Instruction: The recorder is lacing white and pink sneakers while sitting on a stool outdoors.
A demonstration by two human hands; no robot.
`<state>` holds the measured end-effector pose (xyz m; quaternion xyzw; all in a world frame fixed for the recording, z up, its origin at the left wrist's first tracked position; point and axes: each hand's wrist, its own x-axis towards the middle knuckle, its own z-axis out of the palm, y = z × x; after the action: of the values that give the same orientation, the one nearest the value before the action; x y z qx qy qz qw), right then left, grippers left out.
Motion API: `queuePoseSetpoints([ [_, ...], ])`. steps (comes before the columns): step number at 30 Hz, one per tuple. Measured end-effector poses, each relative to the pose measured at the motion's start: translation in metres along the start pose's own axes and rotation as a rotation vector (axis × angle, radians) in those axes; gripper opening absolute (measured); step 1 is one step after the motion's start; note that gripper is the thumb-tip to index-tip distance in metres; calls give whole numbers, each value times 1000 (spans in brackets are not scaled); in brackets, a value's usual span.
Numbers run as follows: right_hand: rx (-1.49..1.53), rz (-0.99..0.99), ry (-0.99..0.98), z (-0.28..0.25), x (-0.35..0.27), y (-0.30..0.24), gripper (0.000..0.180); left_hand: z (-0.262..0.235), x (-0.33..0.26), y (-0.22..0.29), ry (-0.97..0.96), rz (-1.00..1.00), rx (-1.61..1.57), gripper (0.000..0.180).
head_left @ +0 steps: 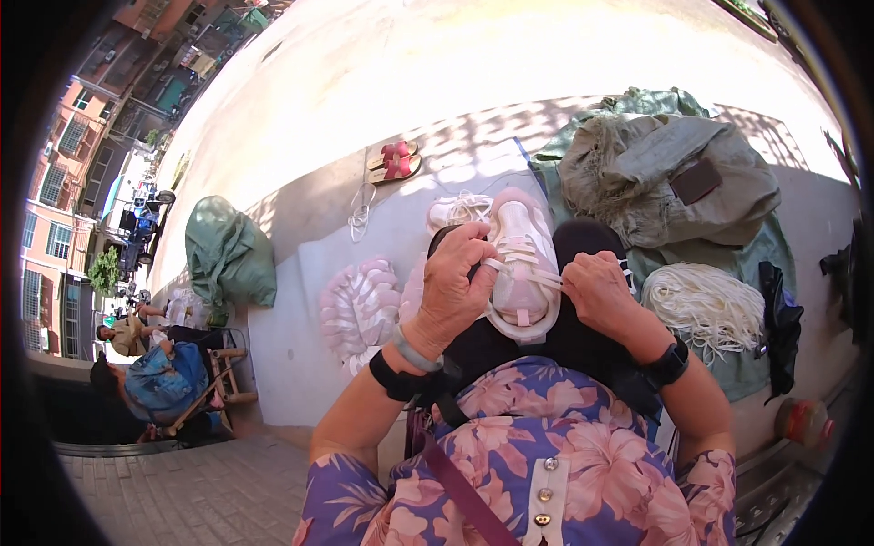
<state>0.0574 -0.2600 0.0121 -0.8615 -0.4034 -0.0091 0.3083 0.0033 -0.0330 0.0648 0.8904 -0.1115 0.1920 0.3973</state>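
Note:
A pink and white sneaker (515, 305) rests between my knees, its toe turned away from me and white laces strung across its upper. At its left side my left hand (455, 280) is closed, pinching a white shoelace (494, 265) between thumb and fingers. My right hand (601, 289) is closed at the sneaker's right side, with a lace running from the shoe to its fingertips. Just beyond my left hand lies another white and pink shoe (458, 210) with loose laces.
Pink and white shoes (360, 305) are stacked on a pale sheet (291, 337) at left. To the right lie a heap of white laces (706, 309), a grey-green sack (674, 177) and a black bag (780, 328). Red sandals (396, 162) stand ahead; people sit at far left.

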Motion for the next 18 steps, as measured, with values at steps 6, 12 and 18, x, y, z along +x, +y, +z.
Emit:
queuePoseSetpoints([
  [6, -186, 42, -245, -36, -74, 36, 7, 25, -12, -18, -114, 99, 210, 17],
  [12, -377, 285, -339, -48, -149, 99, 7, 30, -23, -34, -92, -16, 222, 20],
  [18, 116, 468, -36, -47, -114, 116, 17, 31, -31, -36, -69, -99, 158, 20],
])
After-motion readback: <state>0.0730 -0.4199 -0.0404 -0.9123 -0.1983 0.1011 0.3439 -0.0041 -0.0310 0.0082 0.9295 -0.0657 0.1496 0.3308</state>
